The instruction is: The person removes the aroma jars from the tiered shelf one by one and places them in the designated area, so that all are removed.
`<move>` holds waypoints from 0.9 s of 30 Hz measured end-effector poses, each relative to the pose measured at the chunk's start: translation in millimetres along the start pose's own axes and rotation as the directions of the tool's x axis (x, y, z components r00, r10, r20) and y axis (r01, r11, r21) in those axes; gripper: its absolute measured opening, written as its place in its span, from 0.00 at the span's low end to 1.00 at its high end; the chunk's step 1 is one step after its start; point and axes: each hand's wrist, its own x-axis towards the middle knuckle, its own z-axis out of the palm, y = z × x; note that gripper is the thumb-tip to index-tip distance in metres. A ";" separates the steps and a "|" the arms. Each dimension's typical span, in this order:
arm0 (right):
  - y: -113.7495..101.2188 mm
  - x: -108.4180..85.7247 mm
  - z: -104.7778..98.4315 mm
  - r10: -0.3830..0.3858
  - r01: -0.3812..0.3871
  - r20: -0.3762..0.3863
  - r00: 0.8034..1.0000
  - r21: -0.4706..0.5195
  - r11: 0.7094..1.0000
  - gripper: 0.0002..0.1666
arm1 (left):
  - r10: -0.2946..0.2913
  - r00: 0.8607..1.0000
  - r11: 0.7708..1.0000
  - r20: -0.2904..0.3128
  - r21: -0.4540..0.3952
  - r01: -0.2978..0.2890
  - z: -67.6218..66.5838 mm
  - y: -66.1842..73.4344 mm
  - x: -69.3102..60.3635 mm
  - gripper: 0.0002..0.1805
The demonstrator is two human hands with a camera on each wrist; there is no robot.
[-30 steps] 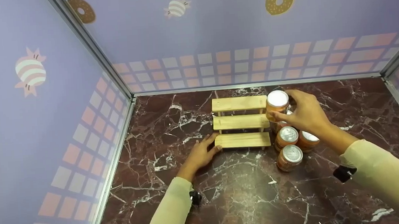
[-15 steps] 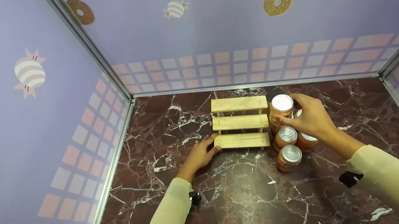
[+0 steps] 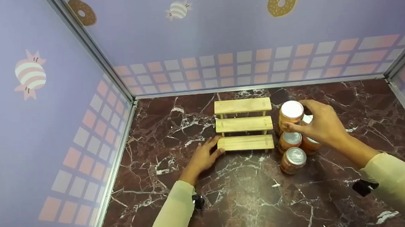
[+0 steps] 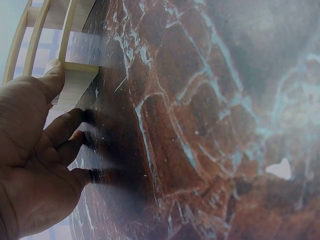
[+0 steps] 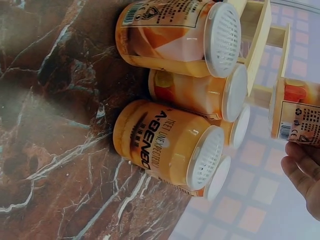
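In the head view my right hand (image 3: 320, 123) holds an orange jar (image 3: 291, 111) with a white top, thumb on its near side and fingers behind. In the right wrist view that jar (image 5: 299, 112) is raised above the others. Just below it, several like jars with pale, perforated lids stand close together, among them a front jar (image 5: 160, 140) with black lettering. My left hand (image 3: 202, 157) grips the left end of the lowest step of a three-step wooden rack (image 3: 245, 142). In the left wrist view the thumb presses the step's edge; other fingertips touch the tabletop.
The rack and jars stand on a dark red, white-veined marble-look tabletop (image 3: 244, 203). Behind rises a lilac wall (image 3: 218, 30) with checks and sweets printed on it. Another wall (image 3: 3, 123) closes the left side, and a third stands at far right.
My right hand has moved right and slightly nearer with the jar, from beside the rack's top step to over the group of jars. The left hand and rack have stayed in place.
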 end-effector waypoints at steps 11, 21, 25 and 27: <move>5.5 -10.2 -3.5 -0.019 0.019 -0.021 1.000 -0.002 1.000 0.42 | 0.023 1.000 1.000 -0.016 -0.012 -0.023 -0.5 0.7 -1.0 0.51; 11.5 -19.4 -7.1 -0.027 0.026 -0.049 0.998 -0.038 0.999 0.39 | 0.060 0.997 0.998 -0.040 -0.016 -0.061 -1.4 3.6 -3.8 0.54; 13.4 -22.4 -8.5 -0.026 0.024 -0.063 0.998 -0.030 0.999 0.38 | 0.049 0.998 0.998 -0.039 -0.045 -0.051 -5.2 8.6 -5.8 0.48; 14.4 -24.1 -9.1 -0.027 0.026 -0.070 0.997 -0.025 0.999 0.39 | 0.049 0.998 0.997 -0.040 -0.061 -0.052 -7.6 11.2 -7.2 0.46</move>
